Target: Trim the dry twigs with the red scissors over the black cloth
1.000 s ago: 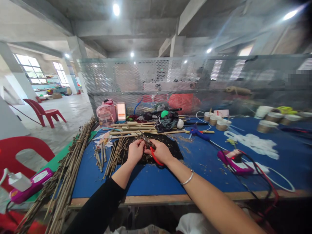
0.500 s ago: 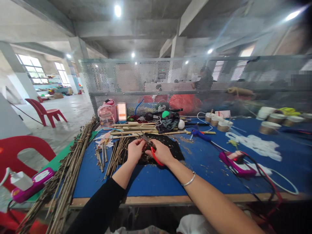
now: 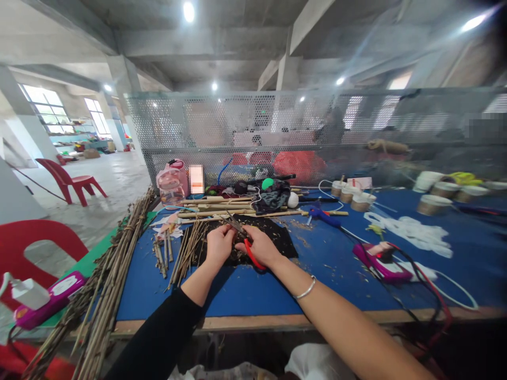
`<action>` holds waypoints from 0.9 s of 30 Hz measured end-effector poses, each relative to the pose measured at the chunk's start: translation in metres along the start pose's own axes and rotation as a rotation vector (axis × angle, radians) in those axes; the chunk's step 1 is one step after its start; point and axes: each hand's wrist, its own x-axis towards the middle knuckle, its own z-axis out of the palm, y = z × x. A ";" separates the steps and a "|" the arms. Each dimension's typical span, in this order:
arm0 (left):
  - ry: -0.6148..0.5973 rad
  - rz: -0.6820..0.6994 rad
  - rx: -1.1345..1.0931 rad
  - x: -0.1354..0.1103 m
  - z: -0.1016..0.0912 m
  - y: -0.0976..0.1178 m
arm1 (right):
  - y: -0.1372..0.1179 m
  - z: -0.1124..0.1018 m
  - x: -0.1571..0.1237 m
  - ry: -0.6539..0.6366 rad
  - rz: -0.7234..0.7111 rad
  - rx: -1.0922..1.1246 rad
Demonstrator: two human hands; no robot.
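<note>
My right hand [image 3: 259,247] is closed round the red-handled scissors [image 3: 252,255], whose dark blades point up and left toward my other hand. My left hand [image 3: 219,244] is pinched close beside the blades; whatever lies between its fingers is too small to make out. Both hands are over a black cloth [image 3: 283,238] strewn with plant scraps. Thin brown twigs [image 3: 186,256] lie just left of my left hand, partly on the cloth. Shorter cut sticks [image 3: 161,257] rest farther left on the blue table [image 3: 253,298].
A long bundle of twigs [image 3: 114,274] runs along the table's left side. Bamboo sticks [image 3: 214,207] lie behind my hands. A blue glue gun [image 3: 324,216], purple power strip [image 3: 380,266] with cables, white cord [image 3: 412,235] and several tubs [image 3: 433,205] are on the right.
The view has shifted slightly. Both hands keep nearly the same place and grip, with the scissors still beside my left fingers.
</note>
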 end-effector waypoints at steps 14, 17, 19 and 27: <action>0.016 -0.089 -0.343 0.002 0.010 -0.005 | -0.003 -0.006 0.001 -0.038 0.076 -0.009; -0.016 -0.126 -0.407 0.002 0.010 -0.003 | -0.004 -0.005 0.001 -0.034 0.047 -0.050; -0.019 -0.118 -0.366 0.001 0.009 -0.001 | -0.004 -0.003 0.001 -0.033 0.005 -0.033; -0.016 -0.094 -0.342 0.000 0.005 0.003 | -0.002 -0.001 0.001 -0.015 -0.042 0.134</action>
